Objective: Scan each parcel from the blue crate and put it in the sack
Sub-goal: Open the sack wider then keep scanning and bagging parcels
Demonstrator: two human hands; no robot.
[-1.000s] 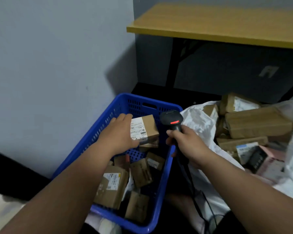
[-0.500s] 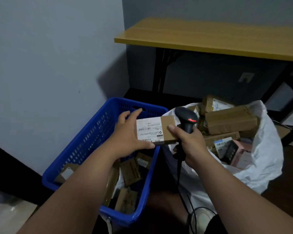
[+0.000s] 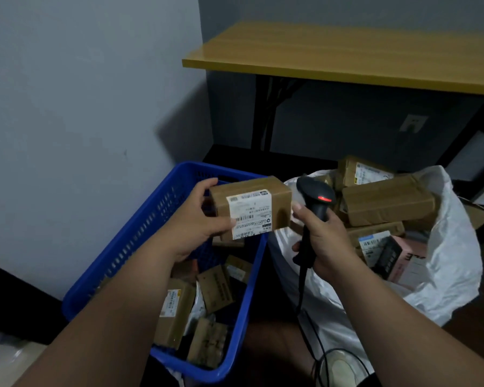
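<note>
Both hands are busy above the blue crate. Left hand grips a brown cardboard parcel at its left end, thumb on the white shipping label, holding it over the crate's right rim. Right hand is wrapped round the handle of a black barcode scanner, red light lit, just beside the parcel. More parcels lie in the crate; the white sack to the right holds several boxes. A yellow-topped table stands behind.

Dark floor w/ blue crate & white sack side by side.
</note>
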